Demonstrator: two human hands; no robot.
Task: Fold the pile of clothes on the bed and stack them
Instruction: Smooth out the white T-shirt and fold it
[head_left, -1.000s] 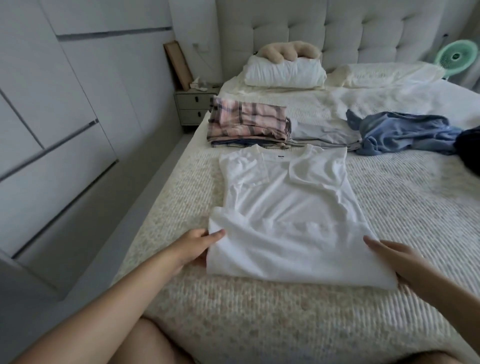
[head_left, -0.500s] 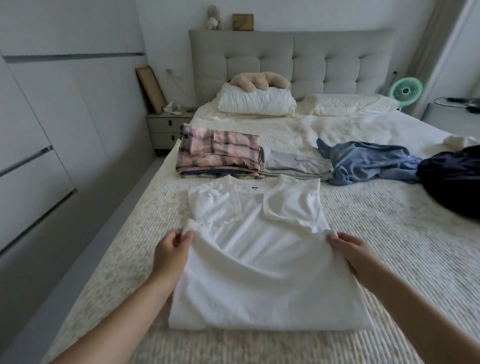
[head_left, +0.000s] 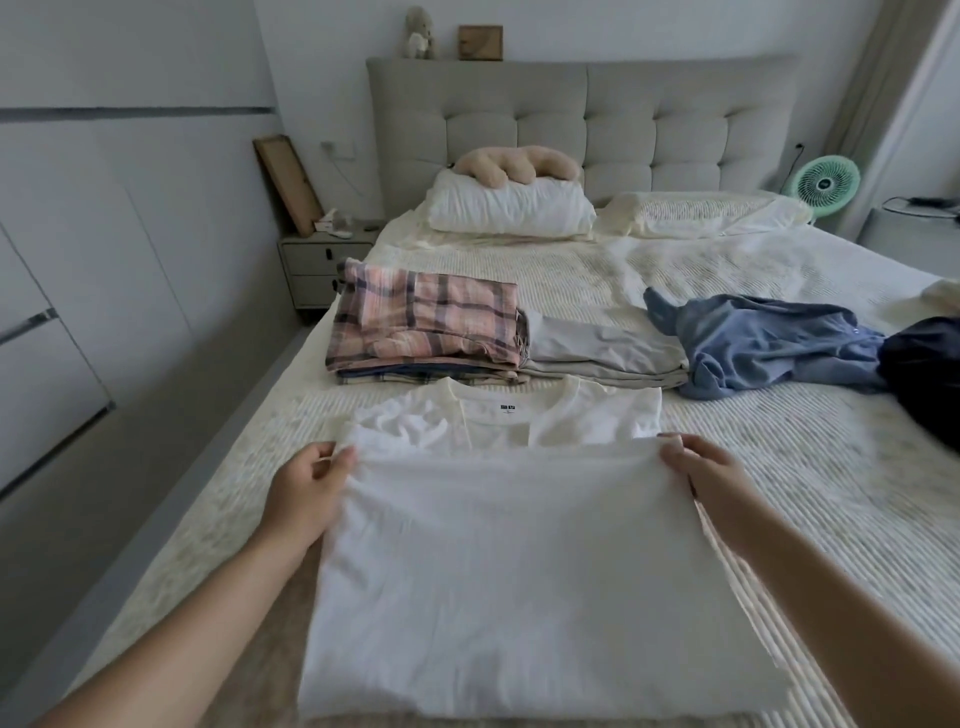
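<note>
White T-shirt (head_left: 519, 571) hem pinched at corners by left hand (head_left: 306, 499) and right hand (head_left: 711, 488), fingers curled on fabric. Hem best laid level at collar, edges aligned, creases smoothed on bed (head_left: 831, 467).

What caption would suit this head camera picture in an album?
Both hands, left hand and right hand, fold a white T-shirt upward on the bed, before a plaid folded stack.

Bed (head_left: 779, 467): white t-shirt (head_left: 519, 571), plaid stack (head_left: 426, 327), grey garment (head_left: 602, 348), blue garment (head_left: 769, 343), pillows (head_left: 511, 210).
</note>
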